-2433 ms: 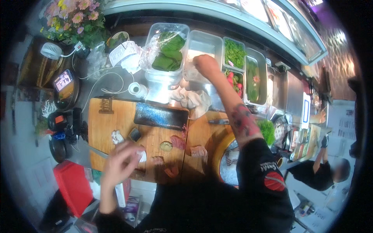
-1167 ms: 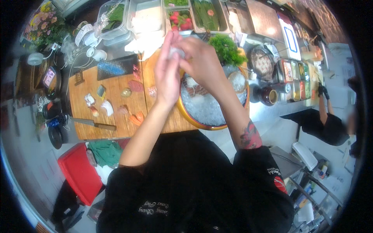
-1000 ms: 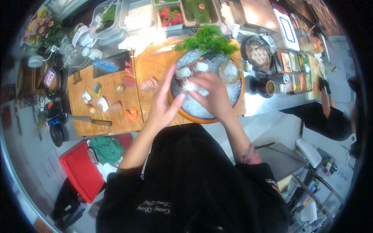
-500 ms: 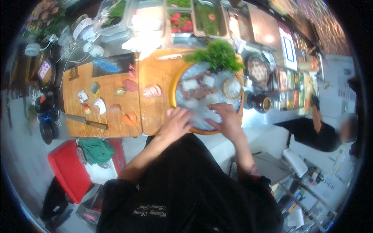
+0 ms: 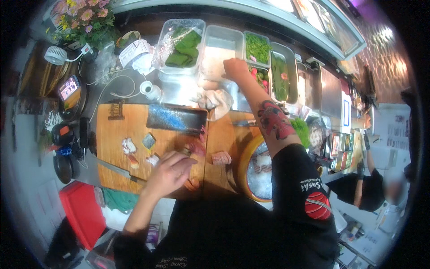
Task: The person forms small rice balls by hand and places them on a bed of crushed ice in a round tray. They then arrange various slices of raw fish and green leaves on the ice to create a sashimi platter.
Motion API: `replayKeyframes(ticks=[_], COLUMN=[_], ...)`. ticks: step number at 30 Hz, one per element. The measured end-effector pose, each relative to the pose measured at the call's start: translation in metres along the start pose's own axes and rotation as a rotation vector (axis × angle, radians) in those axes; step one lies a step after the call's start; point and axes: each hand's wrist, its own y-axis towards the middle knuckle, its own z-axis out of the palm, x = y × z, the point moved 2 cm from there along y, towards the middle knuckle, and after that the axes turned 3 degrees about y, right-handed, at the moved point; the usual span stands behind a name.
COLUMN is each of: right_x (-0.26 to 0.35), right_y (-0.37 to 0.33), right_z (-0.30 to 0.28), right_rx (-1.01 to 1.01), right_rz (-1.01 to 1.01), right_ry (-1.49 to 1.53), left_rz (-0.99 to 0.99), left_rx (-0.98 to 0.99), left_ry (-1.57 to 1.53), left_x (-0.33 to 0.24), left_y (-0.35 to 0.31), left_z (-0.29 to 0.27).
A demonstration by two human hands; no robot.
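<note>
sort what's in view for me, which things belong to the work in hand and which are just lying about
Likely part of the work:
clear tub, at the right hand
wooden board, under the left hand
pink slice, on the board
ice-filled bowl

Seemingly just lying about:
lit phone
flowers
small white fan

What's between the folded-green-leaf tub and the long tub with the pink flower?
Head view: a pale clear tub, the right hand at its right side, then green sprigs with partly hidden red round items below them.
</note>
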Motion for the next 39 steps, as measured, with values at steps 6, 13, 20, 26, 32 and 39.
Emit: replayKeyframes(ticks=[6, 13, 20, 26, 32, 39], right_x=[-0.017, -0.040, -0.037, -0.016, -0.003, 0.035], right_y=[0.019, -0.005, -0.011, -0.002, -0.048, -0.112], right_z=[0.003, -0.060, -0.078, -0.064, -0.098, -0.154], right_rx=[0.177, -0.079, -0.306, -0.463, -0.371, -0.435], right_rz=[0.030, 0.043, 0.049, 0.041, -0.012, -0.072], right_ry=[-0.002, 0.572, 0.727, 0.547, 0.537, 0.714], left_rz=[0.097, 0.155, -0.087, -0.493, -0.380, -0.150], left_rx=[0.016, -0.127, -0.161, -0.177, -0.533, -0.666], left_ry=[-0.049, -0.192, -0.375, -1.560, -1.802, -1.393], left_x=[0.044, 0.078, 0.123, 0.146, 0.113, 0.006], left_y=[0.069, 0.197, 0.342, 0.346, 0.308, 0.249], left_z=[-0.057, -0.059, 0.049, 0.112, 0.099, 0.059])
